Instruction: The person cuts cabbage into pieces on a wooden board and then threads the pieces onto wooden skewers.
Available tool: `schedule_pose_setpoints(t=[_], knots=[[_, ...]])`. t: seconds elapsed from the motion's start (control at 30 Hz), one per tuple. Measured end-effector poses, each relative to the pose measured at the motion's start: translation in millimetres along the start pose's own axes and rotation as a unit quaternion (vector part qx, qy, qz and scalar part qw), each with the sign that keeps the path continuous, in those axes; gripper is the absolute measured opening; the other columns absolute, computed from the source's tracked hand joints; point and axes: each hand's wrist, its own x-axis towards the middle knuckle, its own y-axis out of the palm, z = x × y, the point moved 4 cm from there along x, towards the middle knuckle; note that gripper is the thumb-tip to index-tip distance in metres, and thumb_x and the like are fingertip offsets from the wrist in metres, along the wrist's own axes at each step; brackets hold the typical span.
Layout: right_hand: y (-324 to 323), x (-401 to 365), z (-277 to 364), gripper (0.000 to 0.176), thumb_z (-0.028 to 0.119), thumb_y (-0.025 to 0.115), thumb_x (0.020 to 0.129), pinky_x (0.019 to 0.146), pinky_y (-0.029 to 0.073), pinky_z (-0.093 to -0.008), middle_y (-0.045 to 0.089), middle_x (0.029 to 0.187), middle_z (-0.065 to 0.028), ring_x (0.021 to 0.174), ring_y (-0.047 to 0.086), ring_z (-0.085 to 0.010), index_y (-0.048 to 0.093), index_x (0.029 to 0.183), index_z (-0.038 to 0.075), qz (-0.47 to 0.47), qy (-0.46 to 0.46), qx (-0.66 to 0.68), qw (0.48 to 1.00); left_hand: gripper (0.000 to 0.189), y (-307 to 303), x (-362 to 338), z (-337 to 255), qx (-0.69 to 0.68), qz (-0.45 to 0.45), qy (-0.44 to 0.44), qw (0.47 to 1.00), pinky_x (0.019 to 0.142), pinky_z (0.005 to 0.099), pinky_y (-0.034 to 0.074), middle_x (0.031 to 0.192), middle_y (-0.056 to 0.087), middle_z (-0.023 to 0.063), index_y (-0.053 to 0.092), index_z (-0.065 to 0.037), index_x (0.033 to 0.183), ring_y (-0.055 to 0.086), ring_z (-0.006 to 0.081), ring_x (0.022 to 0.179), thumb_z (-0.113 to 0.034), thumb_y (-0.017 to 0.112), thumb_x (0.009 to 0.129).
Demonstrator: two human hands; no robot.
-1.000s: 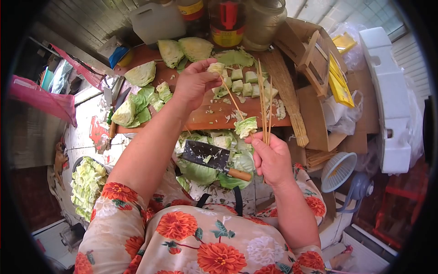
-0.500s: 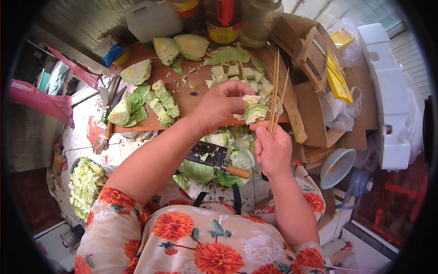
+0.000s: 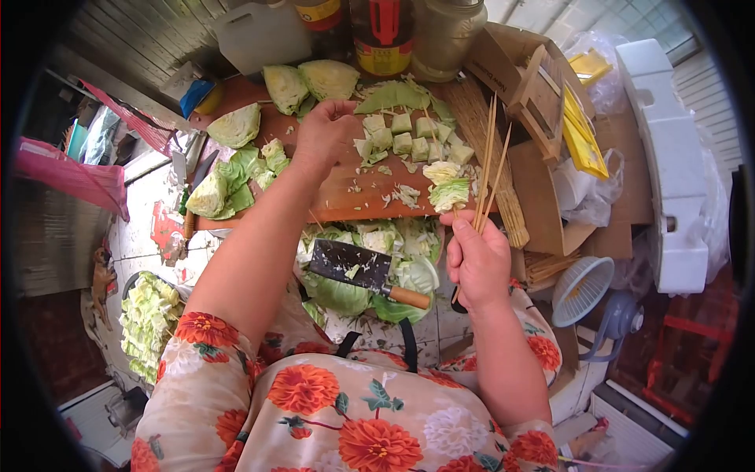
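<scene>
My right hand (image 3: 478, 256) is closed around several bamboo skewers (image 3: 489, 161), which point up and away from me. A stack of cut cabbage pieces (image 3: 449, 189) is threaded on one skewer, just above my fingers. My left hand (image 3: 324, 132) is over the far part of the wooden board (image 3: 346, 185), its fingers curved and slightly apart, with nothing visible in them. To its right are a loose cabbage leaf (image 3: 393, 96) and several pale green cabbage cubes (image 3: 402, 142). Cut cabbage strips (image 3: 274, 157) are partly hidden behind my left forearm.
Cabbage wedges (image 3: 236, 126) lie on the board's left and far side. A cleaver (image 3: 350, 266) rests on cabbage below the near edge. Bottles (image 3: 384, 39) stand behind. Cardboard boxes (image 3: 621, 200) and a plastic basket (image 3: 582, 291) are right; cut cabbage (image 3: 149, 322) fills a container left.
My left hand has left the cabbage on the skewer and moved left and away over the board. My right hand has shifted slightly right and nearer, still gripping the skewers.
</scene>
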Motion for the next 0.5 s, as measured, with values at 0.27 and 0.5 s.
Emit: schedule_pose_setpoints(t=[0.27,0.5], knots=[[-2,2,-2,0.018,0.016,0.051,0.092,0.037,0.030,-0.0194,0.047,0.057,-0.0003,0.042,0.038,-0.0052,0.058,0.097,0.001,0.016,0.007,-0.010,1.000,0.030,7,46,78,0.362,0.057,-0.029,0.930,0.082,0.0385,0.050,0.111,0.060,0.0203,0.063,-0.006,0.107,0.061,0.0338,0.096,-0.022,0.058,0.082],[-4,0,1,0.017,0.016,0.051,0.092,0.038,0.031,-0.0188,0.048,0.058,0.0003,0.045,0.039,-0.0044,0.059,0.097,0.002,0.023,0.012,-0.019,0.999,0.019,18,37,69,0.490,0.061,0.016,0.870,0.073,0.0375,0.050,0.083,0.065,0.0167,0.065,-0.004,0.087,0.065,0.0278,0.079,-0.022,0.063,0.079]])
